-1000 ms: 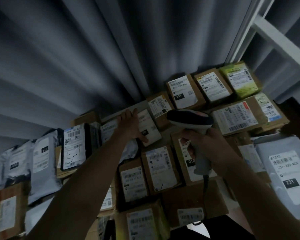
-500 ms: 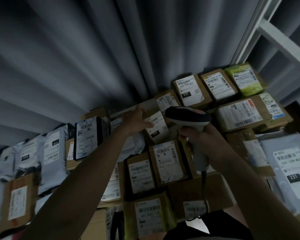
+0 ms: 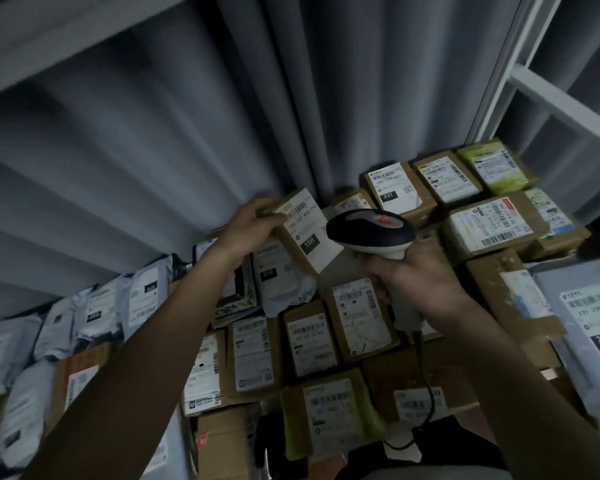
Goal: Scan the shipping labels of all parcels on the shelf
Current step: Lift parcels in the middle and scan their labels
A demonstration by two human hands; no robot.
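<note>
My left hand (image 3: 248,226) grips a small brown box (image 3: 302,230) by its far left end and holds it lifted above the pile, its white "15H" label facing me. My right hand (image 3: 416,275) grips the handle of a black and grey barcode scanner (image 3: 371,232). The scanner's head sits just right of the lifted box, almost touching its label. Its cable (image 3: 426,386) hangs down toward my body. Below them lie several labelled parcels, such as a brown box (image 3: 359,317) under the scanner and a "231" box (image 3: 397,192) further back.
Grey poly mailers (image 3: 84,317) fill the left of the shelf and a large one (image 3: 589,313) lies at the right. A grey curtain (image 3: 187,133) hangs behind the parcels. A white shelf frame (image 3: 565,102) rises at the upper right.
My left hand has picked the "15H" box off the pile and raised it toward the scanner. The scanner has shifted slightly toward the box. The view has tilted.
</note>
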